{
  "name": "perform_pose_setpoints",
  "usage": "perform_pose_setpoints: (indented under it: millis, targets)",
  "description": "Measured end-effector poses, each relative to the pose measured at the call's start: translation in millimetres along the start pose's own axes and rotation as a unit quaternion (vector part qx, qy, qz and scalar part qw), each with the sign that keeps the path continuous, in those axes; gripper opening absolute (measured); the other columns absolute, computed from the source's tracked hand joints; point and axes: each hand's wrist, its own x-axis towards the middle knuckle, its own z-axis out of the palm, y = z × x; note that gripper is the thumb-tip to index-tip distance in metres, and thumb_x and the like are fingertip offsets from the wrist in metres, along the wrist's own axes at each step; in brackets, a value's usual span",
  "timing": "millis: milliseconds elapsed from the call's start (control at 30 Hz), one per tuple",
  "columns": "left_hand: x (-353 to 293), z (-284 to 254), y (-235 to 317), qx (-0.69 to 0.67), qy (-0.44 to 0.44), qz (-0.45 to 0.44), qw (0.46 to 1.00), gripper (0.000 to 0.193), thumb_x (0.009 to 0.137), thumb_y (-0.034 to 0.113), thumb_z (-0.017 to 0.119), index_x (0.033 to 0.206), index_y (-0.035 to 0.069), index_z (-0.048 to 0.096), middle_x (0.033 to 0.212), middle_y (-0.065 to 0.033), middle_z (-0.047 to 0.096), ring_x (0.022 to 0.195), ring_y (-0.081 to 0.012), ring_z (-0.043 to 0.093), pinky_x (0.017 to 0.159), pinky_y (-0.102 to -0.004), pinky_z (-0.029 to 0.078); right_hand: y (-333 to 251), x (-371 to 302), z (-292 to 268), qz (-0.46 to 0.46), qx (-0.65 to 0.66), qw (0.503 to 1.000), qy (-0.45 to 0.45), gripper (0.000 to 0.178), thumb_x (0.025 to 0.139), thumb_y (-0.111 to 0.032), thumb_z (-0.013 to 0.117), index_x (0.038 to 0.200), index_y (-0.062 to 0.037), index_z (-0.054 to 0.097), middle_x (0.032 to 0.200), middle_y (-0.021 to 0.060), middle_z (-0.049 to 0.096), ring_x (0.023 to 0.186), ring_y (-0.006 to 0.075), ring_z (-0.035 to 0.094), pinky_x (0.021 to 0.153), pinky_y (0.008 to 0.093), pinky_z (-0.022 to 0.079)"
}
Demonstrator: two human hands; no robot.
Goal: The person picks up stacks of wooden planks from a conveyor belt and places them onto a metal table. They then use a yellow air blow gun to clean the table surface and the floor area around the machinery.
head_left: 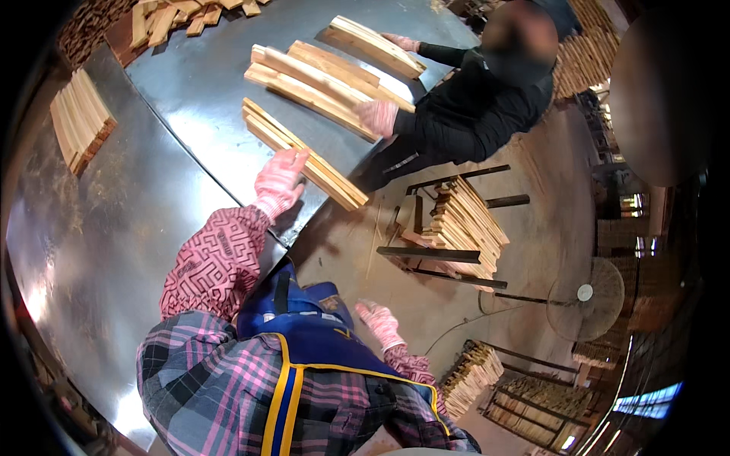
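My left hand [280,184], in a pink-and-white knit glove, has its fingers on the near edge of a short bundle of wooden strips [327,176]. That bundle lies slantwise on the metal table [205,137], its right end reaching past the table's edge. My right hand [382,325], gloved alike, hangs low beside my blue apron [304,315], over the floor. It holds nothing, and its fingers look loosely stretched. Beyond my bundle lie more wooden strips [312,82]. A co-worker's gloved hand [376,117] rests at their near end.
Across the table stands a co-worker [487,106] in black, with another stack of strips [372,44] by their far hand. A wood stack [82,121] lies at left. On the right are a metal rack of strips [464,228] and a standing fan [585,295].
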Motion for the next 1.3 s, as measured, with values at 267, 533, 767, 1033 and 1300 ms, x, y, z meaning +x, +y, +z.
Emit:
perform_pose_setpoints:
  millis: [267, 533, 767, 1033, 1300]
  targets:
    - [-10, 14, 14, 0.033, -0.105, -0.110, 0.988, 0.087, 0.072, 0.027, 0.071, 0.147, 0.025, 0.028, 0.147, -0.0096, 0.033, 0.134, -0.0334, 0.033, 0.108, -0.0436, 0.034, 0, 151, -73, -0.009, -0.111, 0.993, 0.032, 0.058, 0.088, -0.053, 0.056, 0.123, -0.0064, 0.060, 0.111, 0.0178, 0.066, 0.103, 0.0317, 0.063, 0.090, 0.0355, 0.046]
    - [-33, 33, 45, 0.048, -0.100, -0.316, 0.942, 0.087, 0.071, 0.027, 0.073, 0.146, 0.022, 0.029, 0.145, -0.0122, 0.034, 0.132, -0.0339, 0.034, 0.107, -0.0432, 0.035, -23, 295, -164, -0.182, -0.112, 0.977, -0.027, 0.048, 0.091, -0.045, 0.055, 0.118, -0.0072, 0.063, 0.108, 0.0192, 0.066, 0.104, 0.0305, 0.063, 0.088, 0.0354, 0.047]
    - [14, 48, 73, 0.118, -0.080, -0.282, 0.949, 0.091, 0.067, 0.020, 0.075, 0.146, 0.025, 0.030, 0.145, -0.0142, 0.034, 0.131, -0.0349, 0.037, 0.107, -0.0445, 0.035, -121, 319, -214, -0.235, -0.078, 0.962, -0.112, 0.063, 0.085, -0.047, 0.060, 0.138, -0.0145, 0.047, 0.119, 0.0157, 0.063, 0.112, 0.0329, 0.058, 0.096, 0.0393, 0.042]
    - [100, 61, 7, 0.179, -0.086, -0.022, 0.980, 0.063, 0.077, 0.014, 0.055, 0.139, 0.024, 0.043, 0.151, -0.0104, 0.032, 0.141, -0.0311, 0.026, 0.118, -0.0460, 0.014, -269, 441, -276, -0.398, -0.174, 0.894, 0.112, 0.085, 0.080, -0.043, 0.068, 0.145, -0.0083, 0.026, 0.088, 0.0165, 0.065, 0.077, 0.0255, 0.064, 0.071, 0.0368, 0.049]
    - [94, 67, 14, 0.137, -0.142, -0.069, 0.978, 0.078, 0.066, 0.009, 0.066, 0.139, 0.020, 0.041, 0.148, -0.0109, 0.036, 0.141, -0.0307, 0.026, 0.118, -0.0447, 0.016, -340, 424, -367, -0.239, -0.057, 0.968, -0.049, 0.058, 0.086, -0.041, 0.062, 0.129, -0.0071, 0.044, 0.079, 0.0130, 0.067, 0.074, 0.0236, 0.065, 0.066, 0.0374, 0.048]
